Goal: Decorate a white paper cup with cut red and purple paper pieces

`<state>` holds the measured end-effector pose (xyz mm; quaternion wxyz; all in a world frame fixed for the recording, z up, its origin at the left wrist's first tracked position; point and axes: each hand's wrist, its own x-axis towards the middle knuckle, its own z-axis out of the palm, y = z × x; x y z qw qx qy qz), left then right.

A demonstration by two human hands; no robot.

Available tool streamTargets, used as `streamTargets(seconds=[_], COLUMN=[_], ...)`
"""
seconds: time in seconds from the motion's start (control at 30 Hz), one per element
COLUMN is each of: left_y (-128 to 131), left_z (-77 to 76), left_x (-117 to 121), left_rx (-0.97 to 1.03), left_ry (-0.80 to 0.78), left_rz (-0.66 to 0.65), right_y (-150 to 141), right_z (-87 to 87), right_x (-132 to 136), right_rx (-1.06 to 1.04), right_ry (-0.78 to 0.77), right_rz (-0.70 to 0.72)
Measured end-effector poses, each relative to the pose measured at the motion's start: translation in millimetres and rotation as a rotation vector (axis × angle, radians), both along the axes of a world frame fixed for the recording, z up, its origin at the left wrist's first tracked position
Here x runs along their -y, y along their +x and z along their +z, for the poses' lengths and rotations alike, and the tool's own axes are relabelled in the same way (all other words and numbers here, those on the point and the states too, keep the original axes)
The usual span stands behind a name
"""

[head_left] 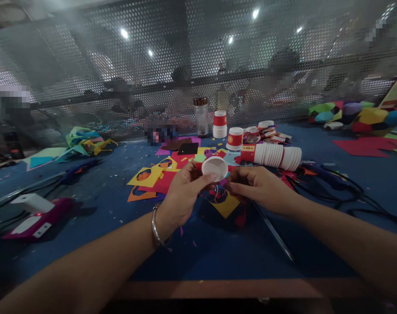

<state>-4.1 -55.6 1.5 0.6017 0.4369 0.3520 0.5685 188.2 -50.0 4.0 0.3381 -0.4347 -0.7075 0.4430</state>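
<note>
My left hand, with a silver bangle on its wrist, grips a small paper cup. The cup is tilted so its pale inside faces me, and the thumb presses on its rim. Just right of the cup, my right hand has its fingers curled and pinched; what they hold, if anything, I cannot make out. Below both hands lies a yellow paper scrap with a curved cut. Cut sheets of yellow paper with round holes spread to the left, among red, black and purple pieces.
Stacked cups lie on their side at right, behind them an upside-down cup, another cup stack and a glass bottle. Glue sticks, a blue glue gun, cables and a magenta power strip lie around. Perforated metal stands behind.
</note>
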Motion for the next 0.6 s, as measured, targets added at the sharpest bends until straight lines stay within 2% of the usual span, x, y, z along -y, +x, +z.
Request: streamTargets(seconds=[0.23,0.6], left_y=[0.9,0.5], left_z=[1.3,2.6], left_x=[1.4,0.8], left_rx=[-0.044,0.016], left_ry=[0.015,-0.035], left_rz=[-0.020,-0.014], right_y=[0.3,-0.7], right_z=[-1.1,2.2], right_x=[0.5,1.2], right_rx=[-0.015,-0.034], right_ry=[-0.002,-0.043], right_rz=[-0.005,-0.006])
